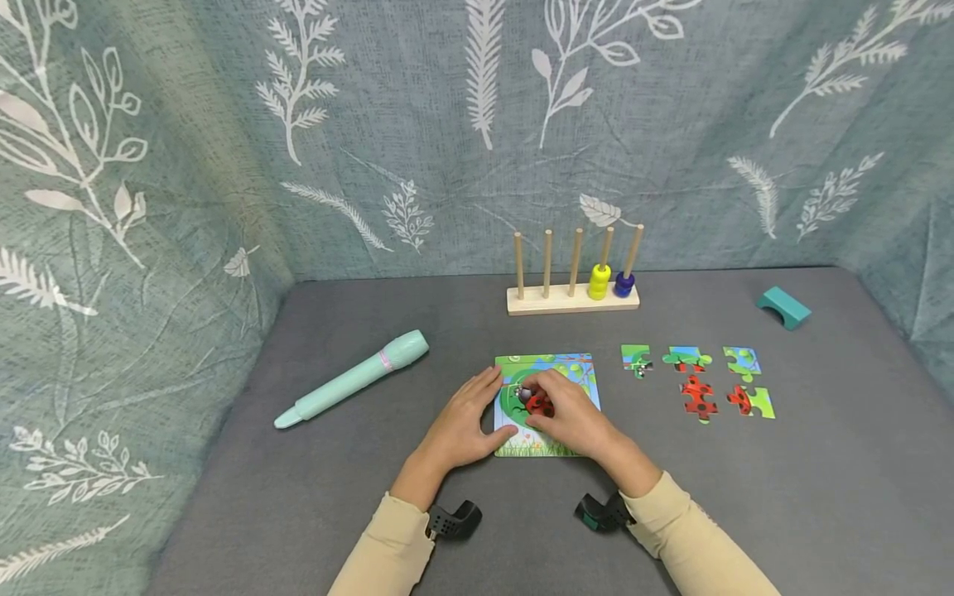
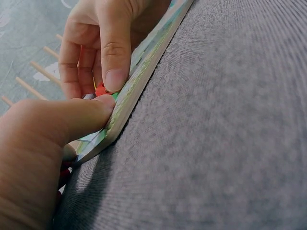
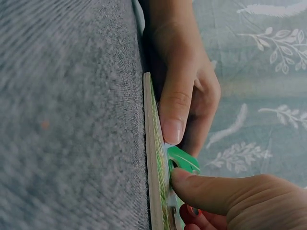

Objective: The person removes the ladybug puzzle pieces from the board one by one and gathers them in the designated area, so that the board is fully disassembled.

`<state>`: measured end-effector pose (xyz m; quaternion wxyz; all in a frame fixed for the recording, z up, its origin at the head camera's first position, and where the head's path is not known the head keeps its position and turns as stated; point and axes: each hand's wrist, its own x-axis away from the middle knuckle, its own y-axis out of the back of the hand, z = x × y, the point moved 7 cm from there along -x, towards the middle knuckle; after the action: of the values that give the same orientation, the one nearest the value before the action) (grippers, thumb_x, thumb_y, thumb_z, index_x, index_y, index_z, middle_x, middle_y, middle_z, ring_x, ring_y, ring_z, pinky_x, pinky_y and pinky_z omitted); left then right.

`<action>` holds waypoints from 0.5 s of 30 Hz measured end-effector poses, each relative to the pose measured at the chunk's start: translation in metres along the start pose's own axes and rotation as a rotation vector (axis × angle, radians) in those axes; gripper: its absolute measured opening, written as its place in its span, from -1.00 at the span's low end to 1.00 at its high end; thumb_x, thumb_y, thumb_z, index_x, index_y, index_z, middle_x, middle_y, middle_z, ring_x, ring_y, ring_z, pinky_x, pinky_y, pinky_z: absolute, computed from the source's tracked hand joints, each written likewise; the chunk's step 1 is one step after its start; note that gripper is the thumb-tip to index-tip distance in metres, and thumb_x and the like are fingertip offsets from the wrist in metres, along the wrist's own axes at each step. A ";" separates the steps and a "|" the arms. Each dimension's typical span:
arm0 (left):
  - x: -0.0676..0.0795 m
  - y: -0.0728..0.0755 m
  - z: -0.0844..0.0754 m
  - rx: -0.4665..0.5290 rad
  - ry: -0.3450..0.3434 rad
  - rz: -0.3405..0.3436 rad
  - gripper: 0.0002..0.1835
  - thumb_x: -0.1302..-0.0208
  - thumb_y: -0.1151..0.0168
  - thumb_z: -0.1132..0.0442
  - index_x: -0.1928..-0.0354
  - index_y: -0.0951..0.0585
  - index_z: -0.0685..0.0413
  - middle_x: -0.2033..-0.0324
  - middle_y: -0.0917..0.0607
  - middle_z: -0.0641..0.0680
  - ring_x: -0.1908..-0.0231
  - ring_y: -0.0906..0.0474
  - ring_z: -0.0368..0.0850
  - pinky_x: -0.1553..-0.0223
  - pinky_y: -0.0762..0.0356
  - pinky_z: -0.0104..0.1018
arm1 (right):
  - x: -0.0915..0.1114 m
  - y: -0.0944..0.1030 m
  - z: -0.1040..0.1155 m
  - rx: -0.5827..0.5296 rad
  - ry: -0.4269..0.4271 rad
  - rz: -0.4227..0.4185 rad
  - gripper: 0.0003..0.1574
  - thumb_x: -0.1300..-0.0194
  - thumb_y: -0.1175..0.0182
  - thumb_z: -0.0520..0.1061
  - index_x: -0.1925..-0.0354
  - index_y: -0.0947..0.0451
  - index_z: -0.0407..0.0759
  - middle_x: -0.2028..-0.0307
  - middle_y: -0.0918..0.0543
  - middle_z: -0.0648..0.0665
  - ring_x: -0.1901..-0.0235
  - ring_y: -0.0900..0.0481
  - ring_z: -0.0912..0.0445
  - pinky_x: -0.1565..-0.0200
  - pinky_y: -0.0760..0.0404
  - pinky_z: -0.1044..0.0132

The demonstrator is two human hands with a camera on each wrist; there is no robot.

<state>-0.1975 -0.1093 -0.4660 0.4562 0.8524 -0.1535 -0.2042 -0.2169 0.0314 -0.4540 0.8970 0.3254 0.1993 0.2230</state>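
Observation:
A square ladybug puzzle board [image 1: 537, 449] lies flat in front of me. My left hand [image 1: 464, 424] rests at its left edge, fingers stretched out along the side and thumb on the board's lower left part. With thumb and fingertips, my right hand [image 1: 570, 416] pinches a green-and-red puzzle piece [image 3: 184, 159] over the middle of the picture. In the right wrist view that piece stands tilted up from the board, close to the left thumb. My right fingers partly hide it.
Several loose puzzle pieces [image 1: 699, 399] lie right of the board. Behind stands a wooden peg rack [image 1: 572, 303] with yellow and blue beads. A mint-green pen-shaped object [image 1: 350, 382] lies at left, a teal arch block [image 1: 784, 308] at far right.

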 end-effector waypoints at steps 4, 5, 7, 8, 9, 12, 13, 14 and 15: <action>0.000 0.000 -0.001 0.003 -0.005 -0.006 -0.21 -0.16 -0.27 -0.03 -0.31 -0.34 0.33 -0.35 -0.32 0.23 -0.38 -0.18 0.12 -0.39 -0.21 0.06 | 0.001 0.001 0.002 0.000 0.017 -0.010 -0.52 -0.06 -0.40 -0.27 0.02 -0.50 -0.23 0.19 -0.55 -0.10 0.25 -0.58 0.10 0.25 -0.66 0.31; 0.000 0.000 -0.001 0.004 -0.005 -0.006 -0.22 -0.16 -0.27 -0.03 -0.31 -0.34 0.33 -0.35 -0.31 0.23 -0.38 -0.18 0.12 -0.39 -0.21 0.06 | 0.001 0.001 0.002 0.002 0.021 -0.012 -0.51 -0.06 -0.40 -0.28 0.02 -0.50 -0.23 0.19 -0.55 -0.11 0.25 -0.58 0.10 0.25 -0.66 0.32; 0.000 0.000 -0.001 0.005 -0.004 -0.005 -0.21 -0.16 -0.26 -0.04 -0.32 -0.33 0.33 -0.36 -0.31 0.22 -0.38 -0.18 0.12 -0.39 -0.21 0.07 | 0.001 0.002 0.003 0.008 0.028 -0.017 -0.51 -0.06 -0.40 -0.28 0.01 -0.51 -0.24 0.19 -0.55 -0.11 0.27 -0.58 0.10 0.27 -0.65 0.33; 0.000 0.000 -0.001 0.007 -0.003 -0.005 -0.21 -0.17 -0.26 -0.04 -0.32 -0.33 0.32 -0.36 -0.31 0.22 -0.38 -0.18 0.12 -0.39 -0.20 0.07 | 0.001 0.002 0.004 0.011 0.031 -0.019 -0.51 -0.06 -0.40 -0.28 0.01 -0.51 -0.24 0.20 -0.55 -0.11 0.27 -0.57 0.11 0.28 -0.65 0.33; 0.001 0.000 -0.001 0.009 -0.002 -0.004 -0.21 -0.17 -0.26 -0.04 -0.33 -0.33 0.32 -0.36 -0.30 0.22 -0.38 -0.18 0.12 -0.39 -0.20 0.07 | 0.002 0.002 0.004 0.014 0.033 -0.020 -0.50 -0.06 -0.40 -0.27 0.01 -0.51 -0.24 0.20 -0.55 -0.11 0.28 -0.57 0.12 0.29 -0.64 0.34; 0.001 -0.001 -0.001 0.007 0.005 0.002 -0.21 -0.17 -0.25 -0.05 -0.33 -0.32 0.31 -0.36 -0.30 0.22 -0.39 -0.17 0.11 -0.39 -0.20 0.07 | 0.002 0.002 0.003 0.029 0.038 -0.027 -0.50 -0.06 -0.41 -0.25 0.01 -0.52 -0.23 0.19 -0.55 -0.10 0.29 -0.56 0.13 0.30 -0.64 0.35; 0.001 -0.001 -0.001 0.007 0.007 0.005 -0.21 -0.18 -0.25 -0.05 -0.33 -0.32 0.31 -0.36 -0.30 0.22 -0.39 -0.17 0.11 -0.39 -0.20 0.07 | 0.002 0.002 0.003 0.037 0.040 -0.031 -0.50 -0.06 -0.41 -0.25 0.01 -0.52 -0.23 0.18 -0.55 -0.10 0.29 -0.56 0.13 0.29 -0.63 0.34; 0.001 -0.001 -0.001 0.004 0.006 0.005 -0.21 -0.18 -0.25 -0.05 -0.33 -0.33 0.31 -0.36 -0.30 0.22 -0.39 -0.17 0.12 -0.39 -0.21 0.07 | 0.003 0.003 0.003 0.042 0.039 -0.035 -0.50 -0.06 -0.41 -0.24 0.01 -0.53 -0.23 0.17 -0.56 -0.11 0.27 -0.56 0.13 0.28 -0.64 0.32; 0.001 -0.001 -0.001 0.002 0.009 0.007 -0.21 -0.18 -0.25 -0.05 -0.33 -0.32 0.31 -0.36 -0.30 0.21 -0.39 -0.17 0.11 -0.39 -0.20 0.07 | 0.003 0.003 0.002 0.046 0.035 -0.039 -0.50 -0.06 -0.42 -0.23 0.01 -0.53 -0.23 0.16 -0.56 -0.11 0.26 -0.56 0.12 0.26 -0.64 0.30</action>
<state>-0.1955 -0.1084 -0.4670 0.4567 0.8533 -0.1547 -0.1986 -0.2144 0.0339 -0.4512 0.8899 0.3380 0.2263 0.2066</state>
